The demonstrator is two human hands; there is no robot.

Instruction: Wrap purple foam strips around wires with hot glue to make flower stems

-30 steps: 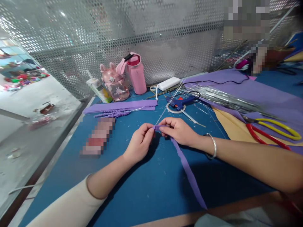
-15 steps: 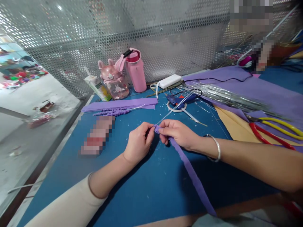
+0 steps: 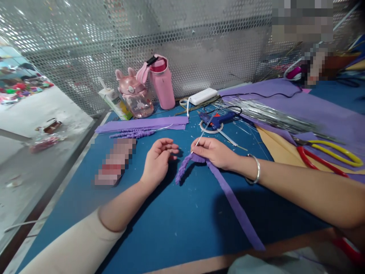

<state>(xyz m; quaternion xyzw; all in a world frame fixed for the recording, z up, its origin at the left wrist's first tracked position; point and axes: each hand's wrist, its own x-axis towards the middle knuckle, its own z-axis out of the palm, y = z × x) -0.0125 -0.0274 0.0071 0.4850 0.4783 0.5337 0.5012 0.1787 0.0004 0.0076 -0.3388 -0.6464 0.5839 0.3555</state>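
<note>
My right hand (image 3: 209, 152) pinches a purple fringed paper strip (image 3: 234, 203) together with a thin wire stem (image 3: 203, 133). The strip's plain length trails down toward the table's front edge. On the lower end of the stem, a wrapped purple flower spike (image 3: 183, 170) hangs to the left of my right fingers. My left hand (image 3: 159, 160) is open and holds nothing, its fingers apart and bent, a short way left of the spike. Finished-looking purple sprigs (image 3: 132, 133) lie beyond it at the left, beside stacked purple strips (image 3: 142, 123).
Behind my hands lies a blue glue gun (image 3: 216, 120) on a tape ring. Bundled wires (image 3: 265, 114) and purple sheets (image 3: 322, 102) spread to the right, near red-and-yellow-handled pliers (image 3: 327, 148). A pink bottle (image 3: 162, 85), a clear cup (image 3: 137, 101) and a drink carton (image 3: 118, 102) stand by the mesh panel.
My left hand has let go of the strip and moved left, its fingers opening. The purple spike now hangs in view below the wire. My right hand keeps its pinch.
</note>
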